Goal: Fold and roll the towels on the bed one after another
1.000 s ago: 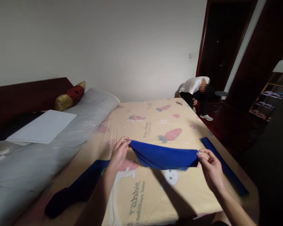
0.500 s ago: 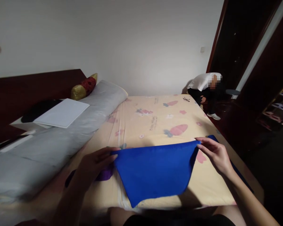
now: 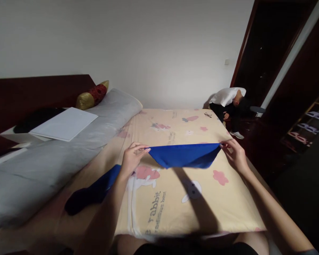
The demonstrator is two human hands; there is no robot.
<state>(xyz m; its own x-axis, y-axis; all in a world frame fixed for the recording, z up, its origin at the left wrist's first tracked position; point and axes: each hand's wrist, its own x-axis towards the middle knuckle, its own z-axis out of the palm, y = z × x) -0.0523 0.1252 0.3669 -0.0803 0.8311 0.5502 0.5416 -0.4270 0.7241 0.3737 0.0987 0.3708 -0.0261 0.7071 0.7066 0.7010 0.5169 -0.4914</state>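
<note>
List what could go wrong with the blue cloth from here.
1. The left hand and right hand pinch the cloth only near its upper corners, so one corner might slip free.
2. Its lower edge hangs loose above the bed and could fold under if lowered.
3. The left forearm appears close to the dark bundle and might brush it.

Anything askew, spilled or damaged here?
No spill or damage shows. Slightly odd: the white panel lies skewed on the grey bedding, and the sheet is creased lengthwise near the left forearm. The blue cloth, pinched by left hand and right hand, looks intact.
</note>
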